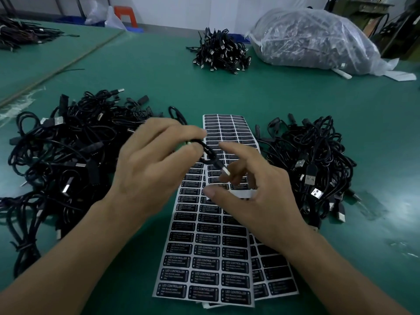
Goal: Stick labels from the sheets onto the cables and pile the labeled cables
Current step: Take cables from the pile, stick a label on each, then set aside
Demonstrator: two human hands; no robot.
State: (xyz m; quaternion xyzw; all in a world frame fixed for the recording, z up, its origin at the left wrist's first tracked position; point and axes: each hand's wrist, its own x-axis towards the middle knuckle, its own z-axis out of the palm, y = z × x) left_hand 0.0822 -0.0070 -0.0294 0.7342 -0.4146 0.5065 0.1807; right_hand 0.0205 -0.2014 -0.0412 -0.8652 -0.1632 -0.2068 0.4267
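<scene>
On the table (141, 71) the label sheets (204, 258) lie overlapped from six o'clock up to the centre. One cable heap (68, 155) lies at their nine o'clock and a second heap (313, 169) at three. Far back, a third heap (220, 53) lies at twelve, with a bag (318, 39) near it at one and a fourth heap (20, 35) at ten. Above the sheets the left hand (154, 164) holds a cable (209, 155), with the right hand (256, 192) beside it.
</scene>
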